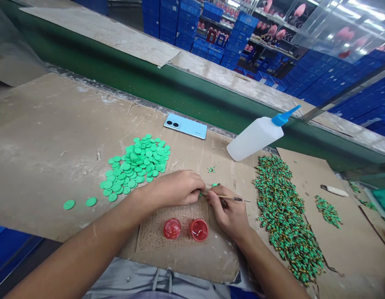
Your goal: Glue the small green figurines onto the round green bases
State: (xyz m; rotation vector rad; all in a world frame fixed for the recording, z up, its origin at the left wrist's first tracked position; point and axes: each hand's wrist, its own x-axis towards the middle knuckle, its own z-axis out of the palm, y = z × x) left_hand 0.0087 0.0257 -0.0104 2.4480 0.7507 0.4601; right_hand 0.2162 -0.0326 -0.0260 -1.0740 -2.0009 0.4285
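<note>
My left hand (176, 189) is pinched around a small green piece (200, 194), which is partly hidden by my fingers. My right hand (228, 209) grips a thin wooden brush (223, 197) with a dark tip, and the wooden end reaches the left fingertips. Below both hands, two small red cups (199, 229) (172, 228) stand on a cork-like mat (151, 232). A heap of flat green discs (136, 162) lies to the left, and a long spread of small green-and-yellow pieces (285, 216) lies to the right.
A white glue bottle (256, 137) with a blue nozzle lies beyond my right hand, next to a pale blue phone (185, 126). Cardboard (55, 124) covers the bench. A white-handled utility knife (334, 190) lies at right. Blue crates (335, 79) are stacked beyond the bench's green edge.
</note>
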